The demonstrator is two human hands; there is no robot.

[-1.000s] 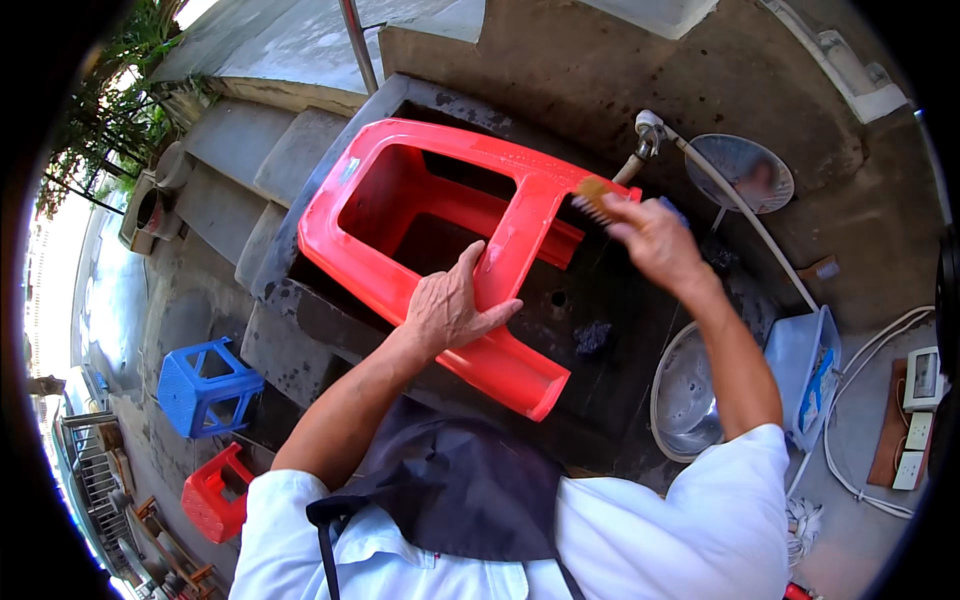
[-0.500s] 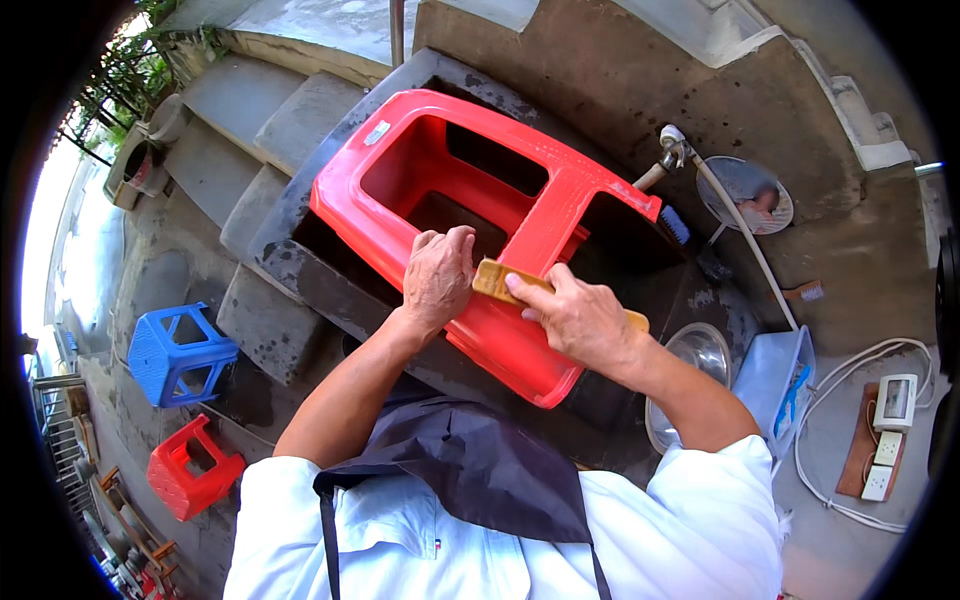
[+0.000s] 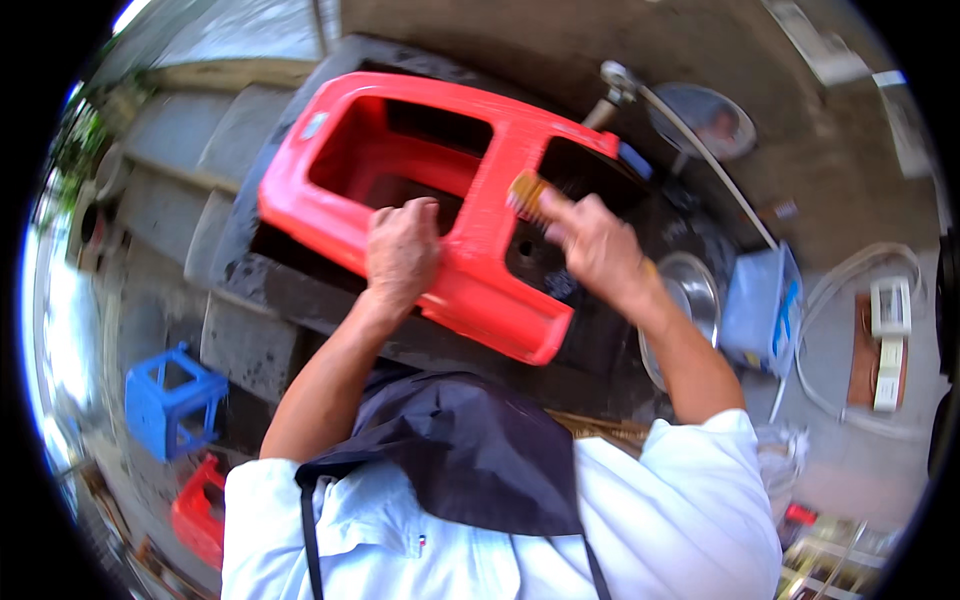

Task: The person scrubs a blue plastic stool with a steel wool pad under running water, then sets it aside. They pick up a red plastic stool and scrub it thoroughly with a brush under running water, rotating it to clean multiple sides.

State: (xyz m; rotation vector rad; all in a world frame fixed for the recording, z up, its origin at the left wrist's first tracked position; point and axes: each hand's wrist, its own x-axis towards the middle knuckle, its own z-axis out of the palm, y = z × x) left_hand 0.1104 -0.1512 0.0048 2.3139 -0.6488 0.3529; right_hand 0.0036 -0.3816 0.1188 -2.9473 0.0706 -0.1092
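A wet red plastic stool [image 3: 478, 215] lies on its side across a dark stone sink [image 3: 268, 285]. My left hand [image 3: 402, 255] is closed over its near bar, between the large opening and the near leg. In my right hand [image 3: 605, 255] is a scrubbing brush [image 3: 532, 190] with a yellowish-brown back, gripped by the handle. The brush head is at the right side of the stool's crossbar, bristles facing down and left. Motion blurs the brush, and I cannot tell whether the bristles touch the plastic.
Beyond the stool, a tap [image 3: 618, 82] and pipe come off the wall. To the right are a metal bowl [image 3: 692, 285], a blue plastic bin [image 3: 755, 310] and wall sockets [image 3: 888, 365]. Left are concrete steps [image 3: 185, 130], a blue stool [image 3: 175, 395] and a smaller red stool [image 3: 197, 515].
The brush has gone from beside my left hand to farther away and right along the crossbar, and its bristles now show. My left hand keeps its hold. The whole view has shifted.
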